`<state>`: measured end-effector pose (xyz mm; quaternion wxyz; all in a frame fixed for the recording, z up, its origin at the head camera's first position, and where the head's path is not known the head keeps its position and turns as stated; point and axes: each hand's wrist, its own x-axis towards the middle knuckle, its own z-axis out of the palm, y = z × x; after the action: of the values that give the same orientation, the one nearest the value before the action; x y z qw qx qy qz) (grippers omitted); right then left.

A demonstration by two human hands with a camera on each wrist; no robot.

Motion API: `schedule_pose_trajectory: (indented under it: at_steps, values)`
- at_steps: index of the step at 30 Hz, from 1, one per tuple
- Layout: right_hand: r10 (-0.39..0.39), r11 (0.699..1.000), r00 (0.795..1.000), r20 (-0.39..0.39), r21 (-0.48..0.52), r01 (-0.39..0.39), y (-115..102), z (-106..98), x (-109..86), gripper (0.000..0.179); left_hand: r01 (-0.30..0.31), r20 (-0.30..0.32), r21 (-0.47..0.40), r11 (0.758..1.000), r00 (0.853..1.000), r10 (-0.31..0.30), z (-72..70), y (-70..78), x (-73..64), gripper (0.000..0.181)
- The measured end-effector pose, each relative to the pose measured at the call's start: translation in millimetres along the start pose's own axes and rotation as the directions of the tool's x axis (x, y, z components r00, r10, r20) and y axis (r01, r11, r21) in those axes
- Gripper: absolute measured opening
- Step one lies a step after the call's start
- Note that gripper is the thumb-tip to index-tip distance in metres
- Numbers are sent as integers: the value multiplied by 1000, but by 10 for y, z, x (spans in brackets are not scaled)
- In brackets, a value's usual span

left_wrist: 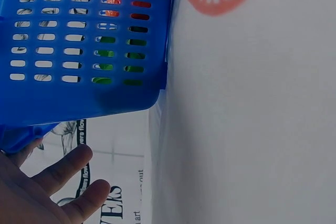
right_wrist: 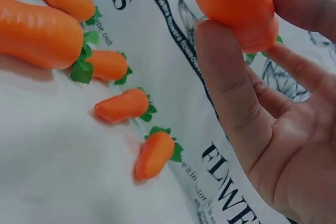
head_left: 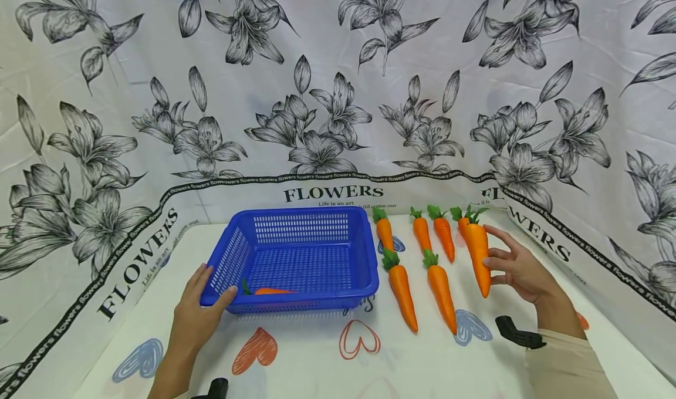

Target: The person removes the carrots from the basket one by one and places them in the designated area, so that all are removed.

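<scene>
My right hand [head_left: 520, 267] pinches an orange toy carrot [head_left: 477, 255] between thumb and fingers, tip pointing down, at the right side of the table. In the right wrist view the held carrot [right_wrist: 231, 1] is cut off by the top edge. At the left, my left hand [head_left: 203, 305] holds the front left corner of a blue plastic basket [head_left: 303, 302], thumb at the front rim. A carrot [head_left: 271, 291] lies inside the basket, mostly hidden behind its front wall. Orange and green show through the slots of the basket wall [left_wrist: 115, 95] in the left wrist view.
Several carrots lie right of the basket, including a front carrot [head_left: 402, 299], another front carrot [head_left: 442, 298] and a back carrot [head_left: 443, 239]. One carrot [head_left: 462, 223] is partly behind the held one. A flower-printed cloth [head_left: 327, 117] hangs behind the white tabletop [head_left: 311, 364].
</scene>
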<state>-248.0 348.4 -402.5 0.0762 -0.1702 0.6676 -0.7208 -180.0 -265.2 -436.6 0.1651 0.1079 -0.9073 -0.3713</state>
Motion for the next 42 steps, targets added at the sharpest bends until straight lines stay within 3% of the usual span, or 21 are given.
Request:
schedule_pose_trajectory:
  at_steps: [12,19,28,35,42]
  values:
    - [113,993,993,45,-49,-111,200,-65,18,73,-31,-10,-1,1000,999,31,4,-32,15,84]
    - [230,968,973,3,-102,-228,337,-98,27,71,-51,-12,-2,999,999,51,8,-63,33,83]
    - [283,945,958,49,-184,-270,469,-123,22,76,-48,-14,-3,999,999,48,8,-48,22,83]
    - [321,905,947,-19,-289,-313,494,-78,42,82,-42,-17,-4,999,999,42,9,-45,23,82]
    - [337,856,937,-92,-385,-346,470,36,65,77,-50,-13,-8,999,999,50,11,-57,28,83]
